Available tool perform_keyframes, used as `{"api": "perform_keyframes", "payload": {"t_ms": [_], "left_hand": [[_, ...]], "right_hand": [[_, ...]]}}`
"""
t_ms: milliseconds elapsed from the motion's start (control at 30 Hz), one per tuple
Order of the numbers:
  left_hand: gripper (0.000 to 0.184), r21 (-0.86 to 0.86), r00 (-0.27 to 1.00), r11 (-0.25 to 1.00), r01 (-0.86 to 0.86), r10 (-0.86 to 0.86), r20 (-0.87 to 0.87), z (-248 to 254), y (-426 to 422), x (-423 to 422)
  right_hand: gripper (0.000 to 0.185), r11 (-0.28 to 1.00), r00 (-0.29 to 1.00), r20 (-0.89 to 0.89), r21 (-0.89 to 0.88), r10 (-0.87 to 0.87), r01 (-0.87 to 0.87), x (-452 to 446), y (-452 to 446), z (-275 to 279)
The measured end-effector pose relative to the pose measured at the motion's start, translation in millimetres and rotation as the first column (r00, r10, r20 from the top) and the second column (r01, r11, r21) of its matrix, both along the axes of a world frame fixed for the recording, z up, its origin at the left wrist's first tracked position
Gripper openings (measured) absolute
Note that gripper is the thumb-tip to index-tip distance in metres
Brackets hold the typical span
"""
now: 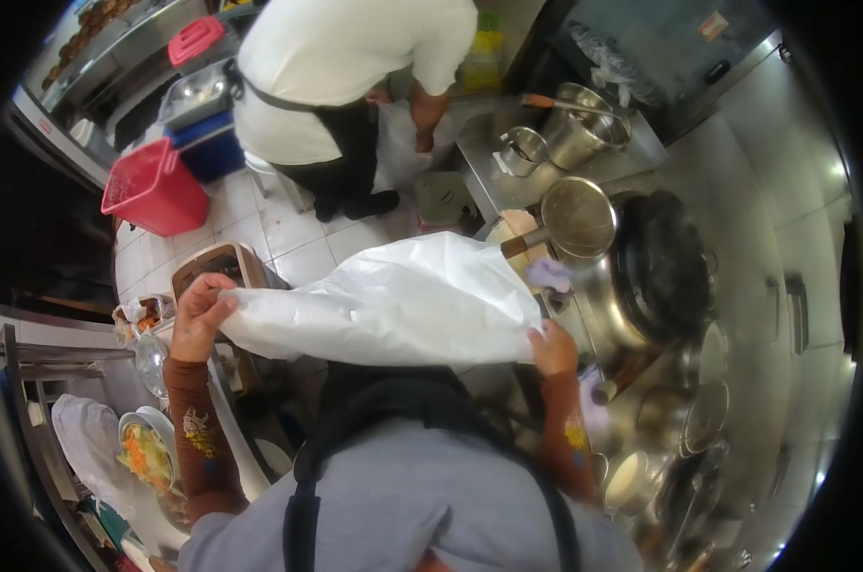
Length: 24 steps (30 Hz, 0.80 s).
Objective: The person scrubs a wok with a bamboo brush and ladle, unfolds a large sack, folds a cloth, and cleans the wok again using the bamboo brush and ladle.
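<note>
A white plastic bag point(384, 310) is spread wide across my front at waist height, billowing upward toward its right half. My left hand point(201, 313) pinches its left end between thumb and fingers. At the lower right corner, my right hand point(552, 350) grips the bag's edge with closed fingers. The bag hides part of the floor and my apron behind it.
Ahead, a co-worker in a white shirt point(331, 57) bends with a hand on another white bag. A red bin point(155, 189) stands ahead left, a brown-rimmed bin point(250, 259) nearer. A strainer point(579, 217), wok point(665, 262) and pots point(584, 129) line the right; shredded vegetables point(147, 453) sit left.
</note>
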<state>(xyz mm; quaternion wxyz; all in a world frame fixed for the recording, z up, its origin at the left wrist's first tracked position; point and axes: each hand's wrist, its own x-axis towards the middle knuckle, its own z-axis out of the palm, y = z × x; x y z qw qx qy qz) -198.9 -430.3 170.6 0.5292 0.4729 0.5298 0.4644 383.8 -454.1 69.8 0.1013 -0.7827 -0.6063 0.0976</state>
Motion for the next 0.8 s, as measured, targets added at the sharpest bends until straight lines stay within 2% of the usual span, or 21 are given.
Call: {"api": "perform_keyframes", "payload": {"t_ms": [33,100,200,233,300,333,400,433,467,533,567,600,633,667,700,733,767,800], "left_hand": [[0.011,0.092,0.991,0.994,-0.050,0.061,-0.116,-7.7,5.7,-11.9],[0.012,0.146,0.975,0.964,-0.220,0.220,0.017,-4.3,9.2,-40.9],[0.013,0.212,0.885,0.864,-0.457,0.419,0.203,8.1,5.1,-72.5],[0.013,0.241,0.893,0.863,-0.444,0.404,0.199,13.2,2.9,-76.5],[0.013,0.296,0.905,0.856,-0.424,0.383,0.188,18.6,-6.1,-83.0],[0.013,0.295,0.915,0.867,-0.401,0.367,0.165,17.3,-9.8,-85.7],[0.012,0.292,0.931,0.884,-0.366,0.348,0.113,18.4,-16.3,-91.0],[0.011,0.303,0.919,0.868,-0.394,0.383,0.096,18.4,-18.8,-87.4],[0.010,0.285,0.927,0.888,-0.361,0.376,0.002,18.9,-20.0,-79.0],[0.010,0.241,0.916,0.920,-0.308,0.355,-0.187,19.3,-19.0,-53.0],[0.010,0.199,0.906,0.939,-0.279,0.326,-0.271,19.2,-13.8,-25.8],[0.011,0.245,0.953,0.945,-0.217,0.260,-0.157,14.9,-6.3,12.2],[0.013,0.333,0.937,0.940,-0.070,0.176,-0.302,-3.4,2.0,36.5],[0.013,0.317,0.929,0.949,-0.005,0.122,-0.350,11.0,-0.7,85.4],[0.015,0.318,0.960,0.948,0.019,0.071,-0.269,-9.5,1.2,124.3],[0.016,0.364,0.964,0.929,0.075,0.025,-0.263,-6.9,-3.8,160.3],[0.025,0.320,0.965,0.941,0.106,-0.020,-0.260,-4.2,-10.6,192.8],[0.036,0.447,0.968,0.873,0.195,-0.099,-0.229,-4.0,-15.8,212.4]], "right_hand": [[0.021,1.000,0.980,-0.198,0.003,-0.002,0.003,-4.7,-0.1,3.3],[0.019,1.000,0.831,-0.556,0.019,-0.003,0.017,-11.0,5.9,10.9],[0.024,1.000,0.795,-0.606,0.000,0.013,-0.016,-17.5,1.2,-0.9],[0.024,0.998,0.749,-0.659,0.042,0.066,-0.052,-8.2,-3.3,-50.4],[0.034,0.958,0.430,-0.873,-0.281,-0.231,-0.056,-28.1,-8.7,-42.9],[0.041,0.895,0.281,-0.868,-0.442,-0.409,-0.064,-39.7,-11.4,-36.7],[0.050,0.924,0.206,-0.927,-0.347,-0.312,-0.159,-48.7,-23.2,-52.5],[0.048,0.925,0.181,-0.924,-0.361,-0.337,-0.117,-46.3,-22.6,-64.5],[0.049,0.941,0.396,-0.876,-0.329,-0.274,-0.078,-35.2,-20.9,-83.2],[0.050,0.974,0.755,-0.645,-0.225,-0.119,-0.039,-15.6,-9.3,-114.0],[0.054,0.936,0.988,-0.130,-0.330,0.079,-0.118,-20.1,1.4,-101.3],[0.057,0.960,0.963,-0.141,-0.131,0.231,-0.249,-36.8,9.0,-76.8],[0.059,0.925,0.917,-0.125,0.071,0.379,-0.373,-60.0,14.8,-43.6],[0.061,0.857,0.819,-0.255,0.188,0.514,-0.479,-105.3,22.1,17.4],[0.063,0.777,0.685,-0.367,0.307,0.630,-0.550,-144.7,24.4,65.6],[0.064,0.723,0.631,-0.353,0.319,0.691,-0.613,-157.8,24.9,77.0],[0.064,0.663,0.574,-0.332,0.340,0.749,-0.667,-169.6,29.3,85.2],[0.065,0.601,0.518,-0.308,0.358,0.798,-0.714,-178.3,33.2,88.4]]}}
